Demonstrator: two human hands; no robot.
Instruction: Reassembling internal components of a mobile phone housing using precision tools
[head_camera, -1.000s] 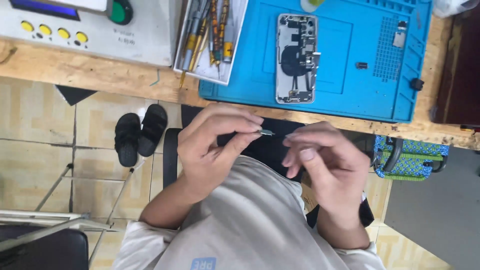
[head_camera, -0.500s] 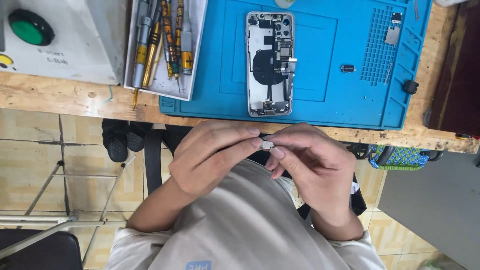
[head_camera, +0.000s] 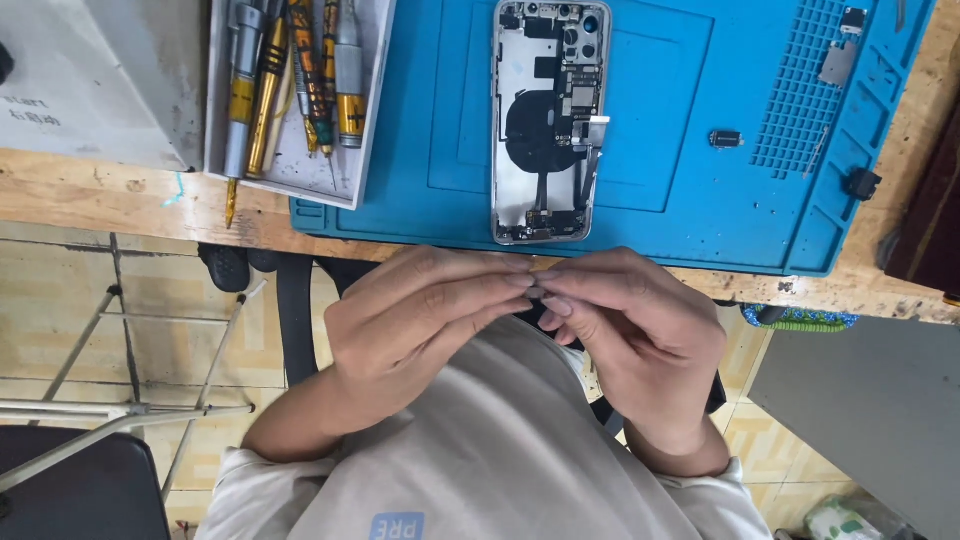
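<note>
My left hand (head_camera: 420, 320) and my right hand (head_camera: 630, 330) are held in front of my chest, just below the bench edge. Their fingertips pinch together on a small thin tool (head_camera: 535, 293). Only a dark sliver of it shows between the fingers; the rest is hidden. On the blue work mat (head_camera: 680, 190) above my hands lies an opened phone (head_camera: 545, 120), back cover off, with its boards and cables exposed. Neither hand touches the phone.
A white tray (head_camera: 375, 100) of several screwdrivers sits left of the mat, beside a grey box (head_camera: 90, 80). Small loose parts (head_camera: 726, 138) lie on the mat's right side. The wooden bench edge (head_camera: 120, 195) runs across. A black seat (head_camera: 80, 490) and metal stand legs are on the floor at lower left.
The view has shifted, so the bench sits lower in frame. My hands have closed together and now cover the metal tip that showed between them earlier.
</note>
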